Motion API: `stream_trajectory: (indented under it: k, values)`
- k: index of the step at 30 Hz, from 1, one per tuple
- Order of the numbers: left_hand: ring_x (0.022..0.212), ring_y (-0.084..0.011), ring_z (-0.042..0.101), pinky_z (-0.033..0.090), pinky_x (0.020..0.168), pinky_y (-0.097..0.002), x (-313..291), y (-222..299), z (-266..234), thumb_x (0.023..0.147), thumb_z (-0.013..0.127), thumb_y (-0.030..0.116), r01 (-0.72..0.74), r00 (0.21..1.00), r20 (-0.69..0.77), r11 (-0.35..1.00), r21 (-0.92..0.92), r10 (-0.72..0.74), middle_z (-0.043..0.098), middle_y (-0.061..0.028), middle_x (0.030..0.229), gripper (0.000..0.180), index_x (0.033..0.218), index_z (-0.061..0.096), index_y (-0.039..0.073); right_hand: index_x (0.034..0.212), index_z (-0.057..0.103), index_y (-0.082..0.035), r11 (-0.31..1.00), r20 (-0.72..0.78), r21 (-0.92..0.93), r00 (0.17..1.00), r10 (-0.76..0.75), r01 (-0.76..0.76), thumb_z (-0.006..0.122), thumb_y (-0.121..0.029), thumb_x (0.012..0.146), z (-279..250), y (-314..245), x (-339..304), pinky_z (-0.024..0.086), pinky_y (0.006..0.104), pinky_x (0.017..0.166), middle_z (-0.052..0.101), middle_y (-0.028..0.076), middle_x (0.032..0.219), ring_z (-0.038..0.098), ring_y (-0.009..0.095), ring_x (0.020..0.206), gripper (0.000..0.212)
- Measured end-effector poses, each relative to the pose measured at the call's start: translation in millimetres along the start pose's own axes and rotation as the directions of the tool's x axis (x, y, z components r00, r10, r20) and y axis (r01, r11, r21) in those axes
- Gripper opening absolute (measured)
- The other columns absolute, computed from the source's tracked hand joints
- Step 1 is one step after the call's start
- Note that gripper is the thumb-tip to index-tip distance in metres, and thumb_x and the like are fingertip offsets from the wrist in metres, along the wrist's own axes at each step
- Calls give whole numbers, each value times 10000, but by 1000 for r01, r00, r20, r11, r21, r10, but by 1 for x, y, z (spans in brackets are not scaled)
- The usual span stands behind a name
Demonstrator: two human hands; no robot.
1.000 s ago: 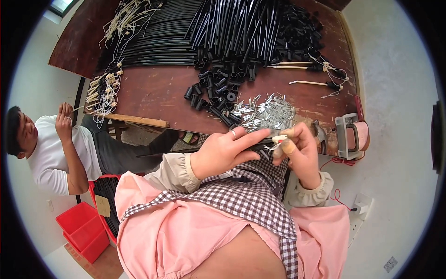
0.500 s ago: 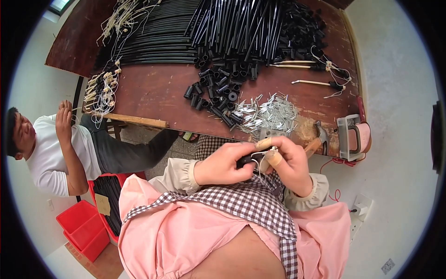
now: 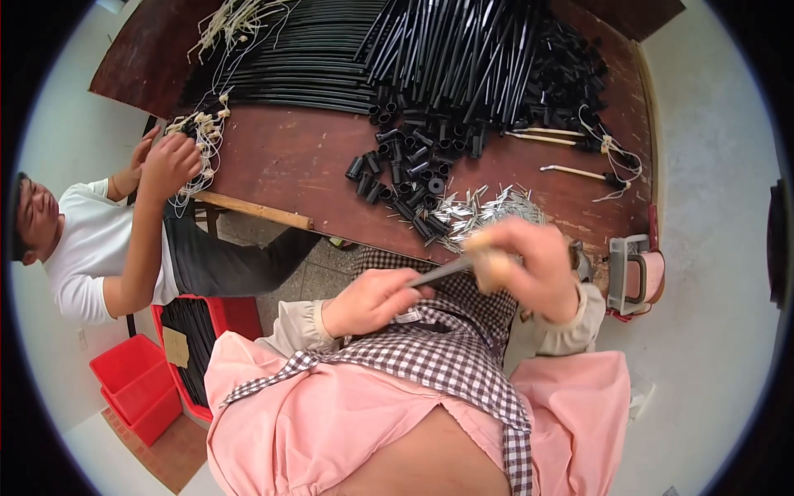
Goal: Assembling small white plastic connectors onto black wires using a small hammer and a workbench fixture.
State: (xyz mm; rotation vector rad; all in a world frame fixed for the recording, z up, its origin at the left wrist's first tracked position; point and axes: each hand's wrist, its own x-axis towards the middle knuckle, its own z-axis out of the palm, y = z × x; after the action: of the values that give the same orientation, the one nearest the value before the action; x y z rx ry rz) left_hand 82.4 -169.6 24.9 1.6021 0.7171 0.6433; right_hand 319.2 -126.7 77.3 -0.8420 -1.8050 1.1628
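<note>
Above my checked apron (image 3: 397,347), a dark rod-like piece (image 3: 442,271) slants between my two hands; motion blur hides its details. The fingers of my left hand (image 3: 372,302) are closed around its lower left end. My right hand (image 3: 529,264) is smeared by motion, with thumb and fingers pinched at the piece's upper right end; tan wraps cover some fingertips. Just beyond the right hand lies a heap of thin silver pins (image 3: 488,207), which it partly covers. Short black sockets (image 3: 405,161) are scattered to the left of the pins.
Black tubes (image 3: 451,58) cover the far side of the brown table (image 3: 285,157). Corded beige sticks (image 3: 571,171) lie at right, near a plastic box (image 3: 622,277). A hammer head (image 3: 581,258) is half hidden. At left sits a co-worker (image 3: 116,240), beside a red crate (image 3: 219,310).
My hands have moved apart; the dark piece now spans between them, and the white cord seen earlier no longer shows. The co-worker's hands have moved to the corded sticks. The view has shifted slightly.
</note>
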Motion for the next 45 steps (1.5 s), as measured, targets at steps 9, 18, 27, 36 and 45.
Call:
stream_trajectory:
  k: [9,18,27,36,45]
  values:
    - [616,-339,576,428,533,-375,-34,-39,-10,861,579,147,275,942,-302,858,434,-149,562,-166,669,136,911,583,20,1047,520,-106,610,103,-791,993,64,43,645,-110,756,29,118,39,481,402,558,592,105,783,598,303,673,317]
    - [615,-334,587,439,513,-399,-2,-18,-9,836,617,168,149,955,-295,889,433,-16,579,-154,663,132,876,582,48,997,509,-37,948,-199,188,935,295,-259,633,-216,802,-9,67,-2,327,231,429,531,35,748,403,101,470,293]
    - [592,-279,588,443,513,-380,19,-1,4,820,632,168,-51,986,-82,734,677,143,578,-100,677,181,908,546,35,1062,574,17,466,88,755,776,625,-461,436,-322,966,-21,13,-54,211,172,361,455,-19,528,293,19,382,378]
    - [588,-321,581,436,508,-421,30,12,14,874,568,244,11,997,31,560,829,-65,568,-129,648,232,797,475,46,1131,566,34,553,91,411,636,766,-725,371,-369,988,-18,18,-61,287,160,379,517,-6,533,408,29,412,469]
    - [593,-394,566,430,521,-481,19,-37,53,897,528,319,40,945,272,890,455,-182,554,-181,595,286,809,485,50,1112,600,-7,862,-203,419,896,395,-286,398,-337,986,0,34,-53,448,226,647,614,23,854,549,77,762,407]
